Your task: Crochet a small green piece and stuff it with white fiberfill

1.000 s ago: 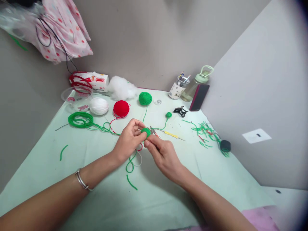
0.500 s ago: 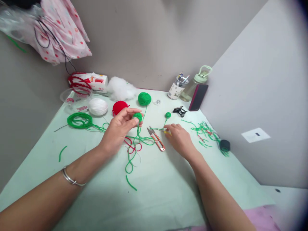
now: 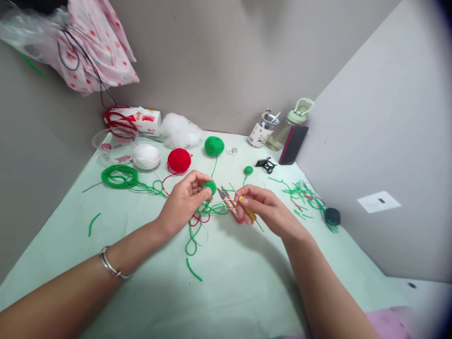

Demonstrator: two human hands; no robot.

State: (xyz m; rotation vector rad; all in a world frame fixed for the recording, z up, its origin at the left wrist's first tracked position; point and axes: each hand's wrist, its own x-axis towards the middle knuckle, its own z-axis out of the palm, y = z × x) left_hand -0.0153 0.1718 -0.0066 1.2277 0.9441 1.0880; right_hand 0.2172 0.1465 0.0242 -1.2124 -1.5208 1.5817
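Observation:
My left hand (image 3: 185,200) pinches a small green crocheted piece (image 3: 210,187) between thumb and fingers, with green and red yarn strands (image 3: 197,221) trailing down from it onto the table. My right hand (image 3: 263,209) is closed around a crochet hook with a yellow grip (image 3: 247,210), its metal tip pointing up-left toward the piece. Small orange-handled thread snips (image 3: 228,201) lie on the pale green cloth (image 3: 226,282) between the two hands.
At the back lie a green yarn ball (image 3: 213,145), a red one (image 3: 178,160), a white one (image 3: 146,156), white stuffing (image 3: 180,129), a green yarn coil (image 3: 118,176) and a plastic cup (image 3: 113,141). A jar of pens (image 3: 263,128), bottle (image 3: 291,123), phone (image 3: 293,143), hair clip (image 3: 264,164) and yarn scraps (image 3: 303,195) sit right.
My right hand left the green piece, reached right to the hook on the table, picked it up and brought it back. My left hand kept the piece, lifting then lowering it.

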